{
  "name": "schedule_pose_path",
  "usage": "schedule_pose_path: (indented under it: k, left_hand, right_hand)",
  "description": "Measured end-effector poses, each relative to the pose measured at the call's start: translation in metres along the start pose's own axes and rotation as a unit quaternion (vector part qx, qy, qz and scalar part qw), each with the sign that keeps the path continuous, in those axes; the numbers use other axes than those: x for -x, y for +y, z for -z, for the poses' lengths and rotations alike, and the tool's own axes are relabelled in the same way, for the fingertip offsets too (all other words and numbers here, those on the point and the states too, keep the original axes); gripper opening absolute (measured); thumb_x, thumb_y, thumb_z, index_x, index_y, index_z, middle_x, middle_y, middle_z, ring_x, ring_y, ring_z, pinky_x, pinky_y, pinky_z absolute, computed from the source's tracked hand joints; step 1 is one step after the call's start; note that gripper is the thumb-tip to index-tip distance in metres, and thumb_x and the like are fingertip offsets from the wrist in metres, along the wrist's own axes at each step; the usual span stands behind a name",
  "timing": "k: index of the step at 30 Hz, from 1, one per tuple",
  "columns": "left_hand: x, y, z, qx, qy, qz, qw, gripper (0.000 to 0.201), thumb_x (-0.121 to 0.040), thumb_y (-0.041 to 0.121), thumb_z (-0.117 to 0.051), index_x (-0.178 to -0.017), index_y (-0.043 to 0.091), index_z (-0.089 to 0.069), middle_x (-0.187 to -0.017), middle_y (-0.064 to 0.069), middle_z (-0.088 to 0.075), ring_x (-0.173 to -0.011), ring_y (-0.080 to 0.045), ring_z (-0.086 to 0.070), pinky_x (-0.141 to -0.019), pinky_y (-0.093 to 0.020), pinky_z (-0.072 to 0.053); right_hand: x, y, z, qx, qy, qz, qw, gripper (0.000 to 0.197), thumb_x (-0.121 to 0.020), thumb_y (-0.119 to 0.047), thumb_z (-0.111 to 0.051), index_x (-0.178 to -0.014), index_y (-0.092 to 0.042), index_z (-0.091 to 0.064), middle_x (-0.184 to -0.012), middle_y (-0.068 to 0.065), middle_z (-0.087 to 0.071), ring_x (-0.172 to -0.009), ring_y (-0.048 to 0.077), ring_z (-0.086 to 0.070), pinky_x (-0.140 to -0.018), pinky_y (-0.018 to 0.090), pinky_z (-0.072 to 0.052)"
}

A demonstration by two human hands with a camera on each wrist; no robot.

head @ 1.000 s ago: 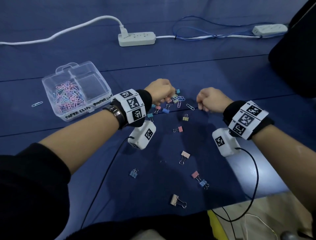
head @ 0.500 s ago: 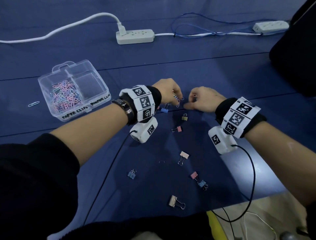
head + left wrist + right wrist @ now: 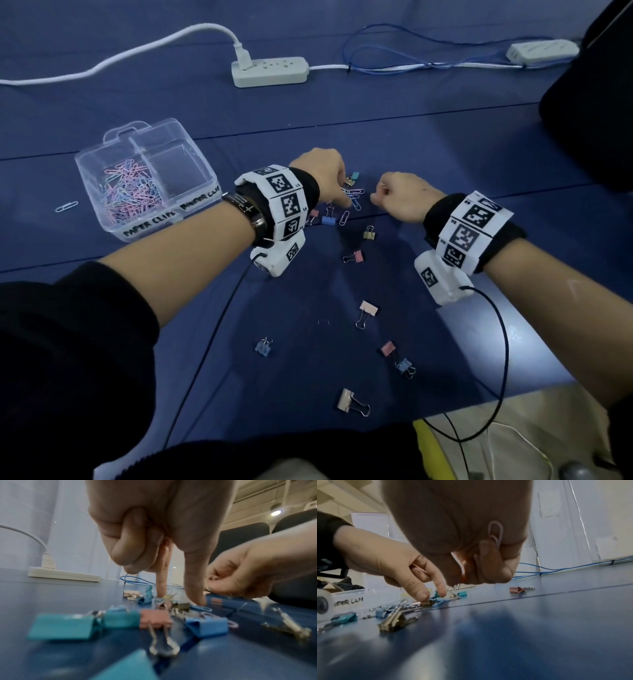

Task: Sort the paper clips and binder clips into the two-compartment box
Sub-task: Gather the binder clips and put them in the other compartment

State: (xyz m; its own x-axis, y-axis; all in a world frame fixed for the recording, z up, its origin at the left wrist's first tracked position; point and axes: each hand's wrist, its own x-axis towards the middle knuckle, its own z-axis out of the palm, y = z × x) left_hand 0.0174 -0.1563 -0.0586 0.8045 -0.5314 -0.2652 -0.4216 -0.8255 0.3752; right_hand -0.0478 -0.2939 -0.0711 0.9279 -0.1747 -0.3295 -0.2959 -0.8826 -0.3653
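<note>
The clear two-compartment box (image 3: 205, 171) stands at the left; its "paper clips" side holds several pastel paper clips (image 3: 130, 195), and the other side looks bare. A small heap of paper clips (image 3: 354, 200) and binder clips (image 3: 154, 618) lies mid-table. My left hand (image 3: 347, 197) reaches into it. Its thumb (image 3: 197, 588) presses a blue paper clip (image 3: 201, 608) and its forefinger (image 3: 161, 585) touches the heap, while the other fingers are curled. Just to the right, my right hand (image 3: 376, 197) is curled round a pale paper clip (image 3: 495, 532).
Loose binder clips (image 3: 366, 310) are scattered toward the front edge (image 3: 513, 387). One paper clip (image 3: 66, 206) lies left of the box. A power strip (image 3: 270, 70) with cables crosses the back. A dark object (image 3: 596, 102) stands at the right.
My left hand has gone from a fist to thumb and forefinger stretched down into the heap. My right hand moved left to the heap, reached in, then curled up again.
</note>
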Motion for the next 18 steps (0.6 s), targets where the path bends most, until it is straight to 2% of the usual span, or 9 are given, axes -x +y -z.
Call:
schedule_pose_path:
  k: [2,4,6,8,10,12,15,17,18]
  left_hand:
    - [0.0,0.004,-0.002,-0.036,0.007,0.0,0.999,0.047,-0.07,0.044,-0.075,-0.101,0.01,-0.066,-0.089,-0.003,-0.059,-0.09,-0.026,-0.061,-0.069,-0.029,-0.044]
    - [0.0,0.009,-0.003,-0.065,0.011,-0.005,0.998,0.038,-0.072,0.044,-0.074,-0.088,0.012,-0.06,-0.087,-0.004,-0.057,-0.085,-0.027,-0.059,-0.067,-0.03,-0.041]
    - [0.0,0.011,-0.004,-0.087,0.017,-0.017,0.996,0.029,-0.078,0.036,-0.07,-0.087,0.012,-0.056,-0.092,-0.008,-0.061,-0.087,-0.028,-0.059,-0.068,-0.032,-0.042]
    - [0.0,0.012,-0.005,-0.101,0.033,-0.032,0.994,0.019,-0.084,0.022,-0.063,-0.096,0.008,-0.062,-0.104,-0.013,-0.065,-0.096,-0.032,-0.061,-0.071,-0.034,-0.041]
    - [0.0,0.013,-0.007,-0.118,0.037,-0.044,0.991,0.022,-0.086,0.013,-0.057,-0.105,0.005,-0.063,-0.11,-0.015,-0.064,-0.1,-0.034,-0.061,-0.072,-0.034,-0.041]
    - [0.001,0.013,-0.007,-0.127,0.027,-0.051,0.99,0.023,-0.086,0.014,-0.055,-0.105,0.005,-0.064,-0.105,-0.014,-0.064,-0.097,-0.033,-0.061,-0.071,-0.034,-0.041]
    - [0.0,0.006,0.0,-0.058,0.019,-0.026,0.998,0.024,-0.087,0.024,-0.051,-0.086,0.003,-0.064,-0.088,-0.012,-0.06,-0.082,-0.029,-0.055,-0.071,-0.031,-0.042]
    - [0.001,0.001,0.008,0.06,0.005,0.006,0.998,0.03,-0.09,0.023,-0.043,-0.065,0.009,-0.05,-0.079,-0.01,-0.054,-0.073,-0.026,-0.047,-0.065,-0.028,-0.038]
    - [0.001,-0.001,0.012,0.14,-0.01,0.024,0.99,0.03,-0.09,0.018,-0.04,-0.061,0.011,-0.042,-0.071,-0.008,-0.047,-0.064,-0.023,-0.041,-0.057,-0.027,-0.035]
  right_hand:
    - [0.0,-0.001,0.004,-0.066,0.043,0.001,0.997,0.029,-0.094,-0.021,-0.042,-0.066,-0.02,-0.035,-0.093,0.007,-0.049,-0.087,0.024,-0.046,-0.074,0.028,-0.033]
    - [0.0,0.0,0.007,-0.12,0.072,-0.002,0.99,0.024,-0.095,-0.019,-0.038,-0.072,-0.016,-0.036,-0.091,0.007,-0.047,-0.083,0.022,-0.043,-0.073,0.027,-0.031]
    - [-0.001,0.002,0.008,-0.162,0.076,-0.017,0.984,0.016,-0.095,-0.02,-0.036,-0.081,-0.013,-0.038,-0.085,0.005,-0.047,-0.083,0.022,-0.042,-0.074,0.03,-0.035]
    - [-0.002,0.004,0.008,-0.185,0.068,-0.028,0.98,0.02,-0.095,-0.02,-0.036,-0.075,-0.017,-0.037,-0.08,0.003,-0.047,-0.082,0.023,-0.043,-0.074,0.032,-0.038]
    - [-0.001,0.004,0.007,-0.199,0.048,-0.03,0.978,0.024,-0.092,-0.016,-0.036,-0.069,-0.02,-0.034,-0.077,0.006,-0.049,-0.072,0.023,-0.042,-0.063,0.03,-0.04]
    - [0.001,0.004,0.006,-0.255,0.012,-0.024,0.967,0.024,-0.092,-0.009,-0.035,-0.069,-0.017,-0.033,-0.065,0.005,-0.047,-0.056,0.017,-0.037,-0.044,0.022,-0.033]
    - [0.003,0.004,0.007,-0.355,-0.003,-0.013,0.935,0.029,-0.092,0.002,-0.031,-0.071,-0.017,-0.033,-0.06,0.007,-0.042,-0.037,0.005,-0.029,-0.033,0.013,-0.019]
    - [0.003,0.003,0.009,-0.386,0.002,-0.009,0.923,0.031,-0.09,0.006,-0.028,-0.075,-0.018,-0.037,-0.059,0.008,-0.041,-0.03,0.001,-0.026,-0.031,0.012,-0.018]
    - [0.003,0.002,0.011,-0.393,0.0,-0.01,0.919,0.031,-0.09,0.007,-0.026,-0.077,-0.019,-0.039,-0.06,0.008,-0.04,-0.029,0.001,-0.025,-0.031,0.012,-0.018]
